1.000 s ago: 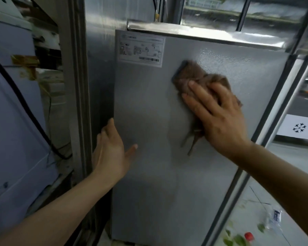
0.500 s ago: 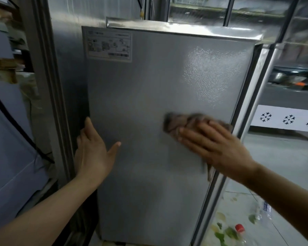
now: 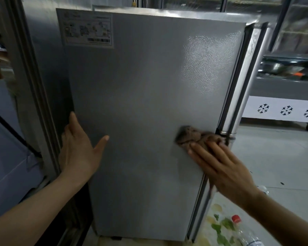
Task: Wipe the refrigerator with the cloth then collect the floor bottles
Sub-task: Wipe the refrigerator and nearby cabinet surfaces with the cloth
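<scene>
The grey side panel of the refrigerator (image 3: 140,107) fills the middle of the view, with a white label sticker at its top left. My right hand (image 3: 220,167) presses a brown cloth (image 3: 190,135) flat against the panel near its right edge, fingers straight. My left hand (image 3: 78,148) rests flat on the panel's left edge, thumb spread. A clear bottle with a red cap (image 3: 238,226) lies on the floor at the lower right, and part of another clear bottle (image 3: 263,189) shows behind my right forearm.
Green and yellow scraps (image 3: 219,228) lie on the floor by the bottles. A tall metal cabinet (image 3: 36,86) stands close on the left with a black cable (image 3: 12,132) beside it. A display counter with snowflake marks (image 3: 284,110) stands at the right.
My right hand has slid the cloth down the panel from near the top to mid-height at the right edge. My left hand has stayed on the left edge.
</scene>
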